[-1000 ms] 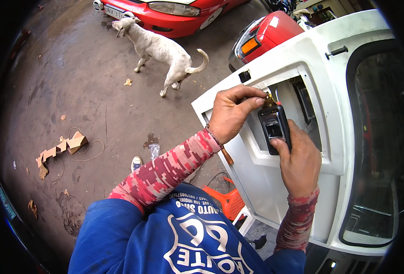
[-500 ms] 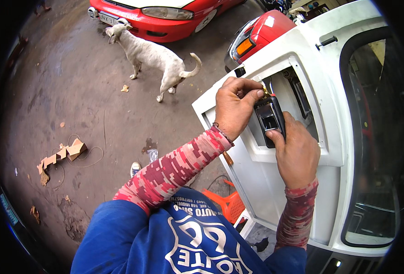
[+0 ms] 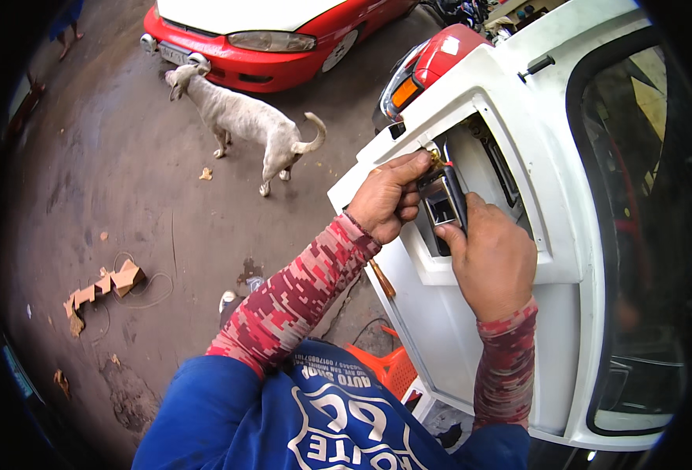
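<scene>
A black door handle [image 3: 442, 207] with a recessed middle is held over the cut-out [image 3: 479, 160] of a white vehicle door [image 3: 510, 329]. Its lower end is gripped by my right hand [image 3: 493, 254], thumb on the front face and fingers behind. At the handle's upper end, my left hand [image 3: 389, 196] pinches close to a small yellowish metal piece [image 3: 436, 159]; its other fingers are curled. Exactly what those fingertips grasp is partly hidden. Below my left hand, a tool with an amber handle [image 3: 382, 280] rests at the door's edge.
A white dog [image 3: 244, 125] stands on the floor at left, before a red and white car [image 3: 268, 59]. Beyond the door is a red vehicle [image 3: 452, 55]. Torn cardboard [image 3: 107, 286] and wire lie at left; an orange plastic chair [image 3: 389, 368] stands below the door.
The handle has turned, showing more of its side edge, and both hands have shifted slightly left in view. The left hand's lower fingers have come into view. The whole scene has shifted a little.
</scene>
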Demonstrator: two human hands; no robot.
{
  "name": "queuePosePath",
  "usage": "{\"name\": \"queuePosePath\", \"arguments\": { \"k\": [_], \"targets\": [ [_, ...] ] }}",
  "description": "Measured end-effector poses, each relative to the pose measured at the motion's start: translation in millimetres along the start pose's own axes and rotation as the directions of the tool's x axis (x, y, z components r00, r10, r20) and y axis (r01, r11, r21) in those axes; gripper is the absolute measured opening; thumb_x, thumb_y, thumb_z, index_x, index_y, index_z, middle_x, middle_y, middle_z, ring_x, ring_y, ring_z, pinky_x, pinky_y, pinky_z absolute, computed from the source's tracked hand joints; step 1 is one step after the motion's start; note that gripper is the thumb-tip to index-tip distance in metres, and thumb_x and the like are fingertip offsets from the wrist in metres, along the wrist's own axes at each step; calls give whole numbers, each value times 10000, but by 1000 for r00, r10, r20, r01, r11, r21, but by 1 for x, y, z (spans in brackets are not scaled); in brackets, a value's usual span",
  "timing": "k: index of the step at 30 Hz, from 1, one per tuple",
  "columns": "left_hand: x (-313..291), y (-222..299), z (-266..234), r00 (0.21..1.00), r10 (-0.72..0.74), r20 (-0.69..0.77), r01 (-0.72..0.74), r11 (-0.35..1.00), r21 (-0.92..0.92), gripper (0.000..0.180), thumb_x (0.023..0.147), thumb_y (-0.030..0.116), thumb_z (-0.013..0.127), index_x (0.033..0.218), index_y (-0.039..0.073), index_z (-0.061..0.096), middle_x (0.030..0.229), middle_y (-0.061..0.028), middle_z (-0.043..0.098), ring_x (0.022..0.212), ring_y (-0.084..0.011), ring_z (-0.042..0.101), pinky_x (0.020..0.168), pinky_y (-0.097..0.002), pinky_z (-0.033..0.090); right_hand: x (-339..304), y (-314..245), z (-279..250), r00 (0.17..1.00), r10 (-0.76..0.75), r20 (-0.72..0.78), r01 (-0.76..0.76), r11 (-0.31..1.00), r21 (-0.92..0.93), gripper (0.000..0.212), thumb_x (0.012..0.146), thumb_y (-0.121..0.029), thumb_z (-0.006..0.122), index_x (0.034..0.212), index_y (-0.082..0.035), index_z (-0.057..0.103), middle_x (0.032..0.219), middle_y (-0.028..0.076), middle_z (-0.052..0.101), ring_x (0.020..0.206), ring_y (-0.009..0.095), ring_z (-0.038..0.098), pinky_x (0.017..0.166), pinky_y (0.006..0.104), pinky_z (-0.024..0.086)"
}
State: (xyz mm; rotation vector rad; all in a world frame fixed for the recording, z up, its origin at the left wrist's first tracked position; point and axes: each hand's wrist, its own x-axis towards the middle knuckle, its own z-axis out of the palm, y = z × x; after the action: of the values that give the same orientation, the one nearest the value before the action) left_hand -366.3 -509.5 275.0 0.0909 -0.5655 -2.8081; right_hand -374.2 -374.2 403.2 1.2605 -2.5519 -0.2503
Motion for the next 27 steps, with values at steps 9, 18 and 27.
{"name": "queuePosePath", "arguments": {
  "k": [9,18,27],
  "targets": [
    [48,9,3,990,-103,-92,112,988,105,197,991,327,622,1013,132,642,719,106,432,557,-26,278,478,-205,205,39,11,3,993,122,4,-122,993,1,371,812,-241,775,1078,-5,669,874,161,647,785,343,664,681,449,512],
    [70,-3,6,996,-81,49,78,995,58,256,1041,390,522,997,142,566,846,45,582,619,-28,493,482,-190,329,56,6,19,967,253,-17,-253,964,-74,216,810,-186,764,911,-47,633,890,126,645,825,317,658,697,431,530],
    [73,-3,3,991,-128,42,129,991,-24,220,1043,334,520,1019,125,585,843,39,607,625,-44,534,454,-191,326,30,-9,22,871,275,-407,-186,952,245,358,797,-125,756,1125,-37,641,917,136,655,802,338,642,685,453,495]
  ]
}}
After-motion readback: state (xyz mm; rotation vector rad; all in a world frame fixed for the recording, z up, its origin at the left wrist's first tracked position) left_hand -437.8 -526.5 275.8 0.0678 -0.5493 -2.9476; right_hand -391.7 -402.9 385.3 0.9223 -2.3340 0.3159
